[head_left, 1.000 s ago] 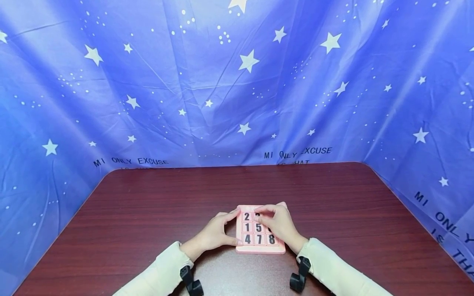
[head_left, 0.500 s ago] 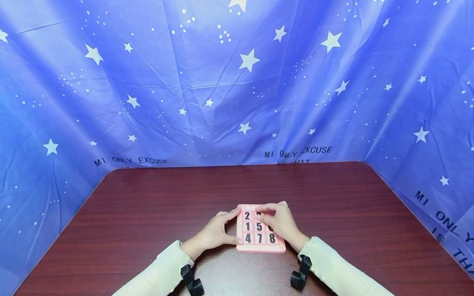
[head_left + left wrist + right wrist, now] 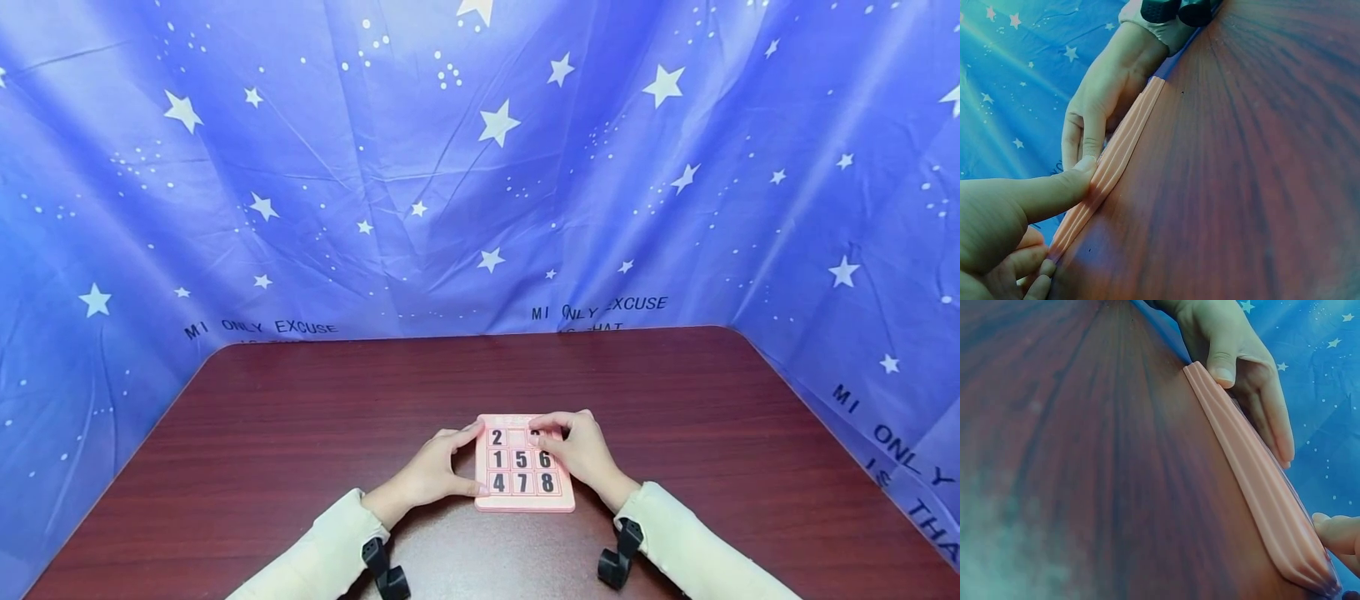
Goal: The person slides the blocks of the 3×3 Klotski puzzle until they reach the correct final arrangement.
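A pink sliding number puzzle (image 3: 525, 502) lies flat on the dark red wooden table in the head view. My left hand (image 3: 429, 472) grips its left side, thumb at the lower left corner and a finger at the upper left. With thumb and index finger, my right hand (image 3: 583, 454) pinches a number tile (image 3: 534, 435) in the top row, its digit partly covered. A vacant slot (image 3: 517, 437) shows between that tile and the 2. Below, the rows read 1 5 6 and 4 7 8. The left wrist view shows my left thumb (image 3: 1063, 190) against the puzzle's ridged edge.
The table (image 3: 300, 417) extends around the puzzle on all sides. Behind it hangs a blue curtain (image 3: 420, 167) with white stars and printed letters. Black cameras are strapped at both wrists over pale sleeves (image 3: 322, 542).
My right hand has moved to the right, bringing the tile from the top middle to the top right. The 6 is now uncovered. My left hand keeps its hold.
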Motion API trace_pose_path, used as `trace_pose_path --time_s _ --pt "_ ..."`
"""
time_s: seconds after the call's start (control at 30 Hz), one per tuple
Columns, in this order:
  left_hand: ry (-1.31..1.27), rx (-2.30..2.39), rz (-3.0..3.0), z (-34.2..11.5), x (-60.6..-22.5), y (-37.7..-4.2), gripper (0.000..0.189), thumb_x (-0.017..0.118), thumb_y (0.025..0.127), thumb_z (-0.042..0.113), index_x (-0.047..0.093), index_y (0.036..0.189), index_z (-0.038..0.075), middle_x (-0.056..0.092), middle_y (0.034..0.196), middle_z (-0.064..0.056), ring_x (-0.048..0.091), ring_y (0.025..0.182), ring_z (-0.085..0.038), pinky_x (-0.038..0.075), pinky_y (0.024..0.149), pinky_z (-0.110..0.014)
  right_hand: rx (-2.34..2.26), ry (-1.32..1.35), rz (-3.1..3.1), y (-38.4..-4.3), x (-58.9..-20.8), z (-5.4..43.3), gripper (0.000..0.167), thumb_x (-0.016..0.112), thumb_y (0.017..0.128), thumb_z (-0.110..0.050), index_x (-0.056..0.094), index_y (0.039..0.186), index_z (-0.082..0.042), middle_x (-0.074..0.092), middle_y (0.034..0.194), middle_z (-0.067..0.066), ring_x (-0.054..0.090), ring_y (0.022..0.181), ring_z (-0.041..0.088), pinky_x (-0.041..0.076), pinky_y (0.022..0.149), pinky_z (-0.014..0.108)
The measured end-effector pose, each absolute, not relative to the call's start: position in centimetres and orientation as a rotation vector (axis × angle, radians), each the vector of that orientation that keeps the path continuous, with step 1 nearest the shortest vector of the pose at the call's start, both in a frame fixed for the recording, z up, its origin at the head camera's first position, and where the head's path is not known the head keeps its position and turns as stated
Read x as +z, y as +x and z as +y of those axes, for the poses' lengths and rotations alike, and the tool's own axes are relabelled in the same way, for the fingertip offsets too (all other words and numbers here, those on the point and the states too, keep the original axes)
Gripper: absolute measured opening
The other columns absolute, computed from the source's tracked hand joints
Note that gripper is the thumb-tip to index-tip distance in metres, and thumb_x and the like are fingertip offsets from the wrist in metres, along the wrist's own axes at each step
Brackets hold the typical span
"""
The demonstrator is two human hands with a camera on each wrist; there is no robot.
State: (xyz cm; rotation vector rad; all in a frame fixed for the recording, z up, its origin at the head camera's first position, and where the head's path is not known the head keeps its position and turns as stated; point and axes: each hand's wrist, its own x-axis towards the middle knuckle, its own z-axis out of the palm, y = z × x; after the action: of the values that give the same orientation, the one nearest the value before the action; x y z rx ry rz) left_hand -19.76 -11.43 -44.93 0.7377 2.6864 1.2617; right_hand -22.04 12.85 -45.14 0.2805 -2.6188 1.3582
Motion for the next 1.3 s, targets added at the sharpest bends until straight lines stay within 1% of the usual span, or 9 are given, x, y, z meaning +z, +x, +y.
trace_pose_path --time_s 0.3,0.5,0.6,0.73,0.83,0.87,1.03,1.13,1.3 --pt "0.812 1.245 2.723 -11.6 -45.0 -19.7 0.092 0.085 0.065 0.033 0.042 0.140 0.002 0.046 0.141 -0.014 0.046 0.117 -0.032 0.036 0.099 -0.045 1.375 0.331 -2.596 -21.8 -45.0 13.7 0.015 0.080 0.071 -0.007 0.076 0.085 -0.012 0.073 0.088 0.002 0.063 0.094 0.021 0.045 0.084 0.033" --pt "0.807 1.262 2.714 -11.6 -45.0 -19.6 0.092 0.085 0.066 0.034 0.042 0.140 0.001 0.046 0.141 -0.016 0.047 0.117 -0.032 0.036 0.099 -0.046 1.332 0.346 -2.612 -22.0 -45.0 13.8 0.016 0.079 0.072 -0.006 0.077 0.086 -0.013 0.073 0.089 0.002 0.062 0.091 0.023 0.040 0.084 0.036" --pt "0.760 1.273 2.693 -11.5 -44.9 -19.6 0.093 0.086 0.064 0.030 0.041 0.141 0.002 0.045 0.142 -0.015 0.045 0.119 -0.033 0.034 0.101 -0.049 1.327 0.371 -2.601 -22.1 -45.1 13.9 0.018 0.077 0.071 -0.002 0.077 0.086 -0.012 0.073 0.089 0.003 0.063 0.090 0.021 0.037 0.089 0.040" --pt "0.746 1.262 2.697 -11.4 -44.9 -19.6 0.094 0.087 0.063 0.028 0.042 0.141 0.002 0.044 0.142 -0.015 0.045 0.119 -0.033 0.034 0.101 -0.047 1.363 0.378 -2.592 -22.2 -45.0 14.0 0.017 0.076 0.072 -0.001 0.076 0.086 -0.011 0.073 0.086 0.003 0.054 0.063 0.010 0.042 0.071 0.031" --pt "0.739 1.272 2.689 -11.4 -44.8 -19.6 0.094 0.087 0.063 0.028 0.042 0.141 0.002 0.045 0.142 -0.014 0.045 0.119 -0.032 0.034 0.101 -0.047 1.406 0.373 -2.591 -22.1 -44.9 13.8 0.015 0.076 0.074 -0.003 0.076 0.087 -0.010 0.071 0.081 0.003 0.038 0.049 0.006 0.033 0.049 0.024" --pt "0.735 1.277 2.684 -11.4 -44.8 -19.6 0.094 0.087 0.063 0.028 0.042 0.141 0.002 0.045 0.142 -0.014 0.045 0.119 -0.031 0.034 0.101 -0.047 1.415 0.376 -2.589 -22.1 -44.9 13.6 0.014 0.076 0.074 -0.004 0.076 0.087 -0.010 0.071 0.079 0.002 0.037 0.048 0.005 0.032 0.047 0.022" --pt "0.731 1.264 2.683 -11.5 -44.9 -19.7 0.093 0.086 0.064 0.030 0.042 0.141 0.004 0.047 0.141 -0.013 0.046 0.118 -0.030 0.035 0.101 -0.046 1.458 0.406 -2.582 -22.2 -44.5 12.8 0.013 0.076 0.077 -0.008 0.075 0.090 -0.011 0.068 0.074 0.000 0.036 0.046 0.002 0.031 0.044 0.019" --pt "0.725 1.255 2.684 -11.5 -45.0 -19.9 0.093 0.086 0.064 0.030 0.042 0.141 0.005 0.048 0.139 -0.014 0.046 0.118 -0.029 0.036 0.100 -0.046 1.498 0.436 -2.575 -22.3 -44.4 12.3 0.013 0.075 0.078 -0.009 0.075 0.091 -0.012 0.070 0.078 0.000 0.042 0.049 0.002 0.035 0.045 0.019" --pt "0.731 1.267 2.672 -11.6 -45.0 -19.9 0.093 0.086 0.064 0.030 0.041 0.141 0.003 0.051 0.135 -0.018 0.046 0.117 -0.031 0.036 0.099 -0.048 1.521 0.544 -2.564 -22.4 -44.4 11.3 0.017 0.075 0.079 -0.010 0.074 0.096 -0.010 0.072 0.090 0.003 0.056 0.064 0.006 0.045 0.054 0.020"
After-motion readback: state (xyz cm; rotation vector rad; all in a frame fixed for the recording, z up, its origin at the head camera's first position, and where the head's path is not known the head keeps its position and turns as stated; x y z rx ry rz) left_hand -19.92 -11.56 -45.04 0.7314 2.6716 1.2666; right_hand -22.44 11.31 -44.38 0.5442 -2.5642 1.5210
